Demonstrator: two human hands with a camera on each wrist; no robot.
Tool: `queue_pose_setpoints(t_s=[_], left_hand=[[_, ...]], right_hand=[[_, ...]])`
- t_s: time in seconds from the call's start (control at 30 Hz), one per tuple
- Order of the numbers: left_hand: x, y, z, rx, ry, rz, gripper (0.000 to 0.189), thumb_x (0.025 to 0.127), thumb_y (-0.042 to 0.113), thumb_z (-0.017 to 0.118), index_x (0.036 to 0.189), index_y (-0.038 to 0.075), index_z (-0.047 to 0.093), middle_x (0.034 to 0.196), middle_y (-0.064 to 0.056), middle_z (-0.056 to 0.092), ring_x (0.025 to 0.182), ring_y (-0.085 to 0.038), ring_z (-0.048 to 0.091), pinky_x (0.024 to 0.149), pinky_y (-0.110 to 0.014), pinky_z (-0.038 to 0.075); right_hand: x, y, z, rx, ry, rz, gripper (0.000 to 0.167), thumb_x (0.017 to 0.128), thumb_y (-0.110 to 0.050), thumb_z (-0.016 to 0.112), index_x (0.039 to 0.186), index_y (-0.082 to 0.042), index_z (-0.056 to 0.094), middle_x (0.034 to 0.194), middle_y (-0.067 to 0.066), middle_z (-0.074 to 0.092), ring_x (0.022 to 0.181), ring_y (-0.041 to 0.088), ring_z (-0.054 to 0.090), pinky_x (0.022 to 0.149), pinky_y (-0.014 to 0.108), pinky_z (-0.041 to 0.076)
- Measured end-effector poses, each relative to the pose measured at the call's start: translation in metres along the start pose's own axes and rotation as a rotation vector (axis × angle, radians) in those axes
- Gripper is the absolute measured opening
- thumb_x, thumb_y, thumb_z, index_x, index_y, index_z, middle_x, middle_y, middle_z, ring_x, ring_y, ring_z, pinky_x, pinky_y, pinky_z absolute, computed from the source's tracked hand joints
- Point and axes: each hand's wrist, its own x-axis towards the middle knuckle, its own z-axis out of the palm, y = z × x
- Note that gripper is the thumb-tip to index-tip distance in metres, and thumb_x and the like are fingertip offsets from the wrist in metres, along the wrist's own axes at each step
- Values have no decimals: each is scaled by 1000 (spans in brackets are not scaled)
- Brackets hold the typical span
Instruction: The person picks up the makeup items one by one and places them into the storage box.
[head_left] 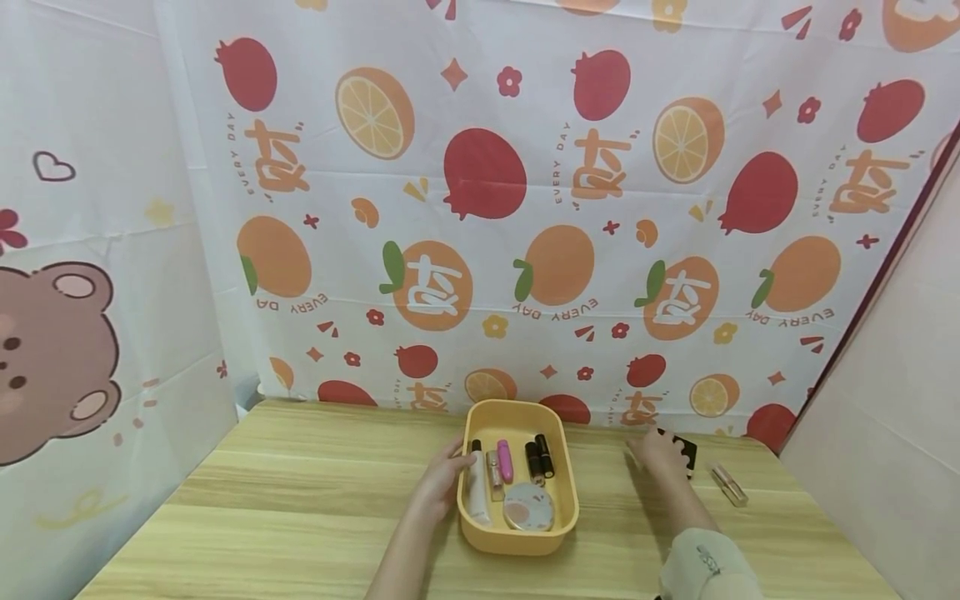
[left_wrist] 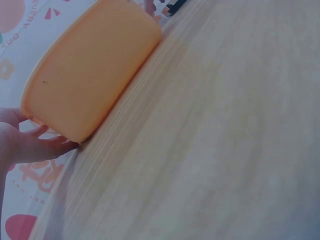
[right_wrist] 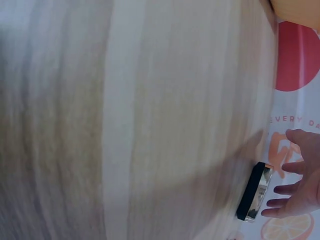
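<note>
A yellow plastic basket (head_left: 517,543) stands on the table. My left hand (head_left: 442,482) holds its left side, thumb over the rim and fingers along the outer wall. Inside lie a white tube (head_left: 477,492) with a black cap, a small lipstick (head_left: 493,469), a pink tube (head_left: 505,462), two black lipstick tubes (head_left: 544,457) and a round patterned compact (head_left: 528,507). To the basket's right, my right hand (head_left: 658,457) hovers beside a flat black case (head_left: 687,454) with a shiny face. In the right wrist view its fingers (right_wrist: 292,189) are spread and hold nothing.
A pinkish-gold lipstick tube (head_left: 729,485) lies on the wooden table (head_left: 300,500) right of the black case. A fruit-print cloth (head_left: 480,275) hangs along the table's back edge. Pale cloth walls flank both sides, the left one (head_left: 142,275) with a printed bear.
</note>
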Motion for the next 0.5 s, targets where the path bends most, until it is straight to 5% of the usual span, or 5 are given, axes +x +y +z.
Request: queue_pose_setpoints(t_s=[0.5], left_hand=[[-1,-1,0,2,-8,4,59,91,1,43,142,-7,16,141,-34,19,122,-44,34,99,-48,33]], right_hand=[[6,8,4,-84,55,70,66,90,-32,53,133,12,29,122,47,26,110,63,24,87,67,28]])
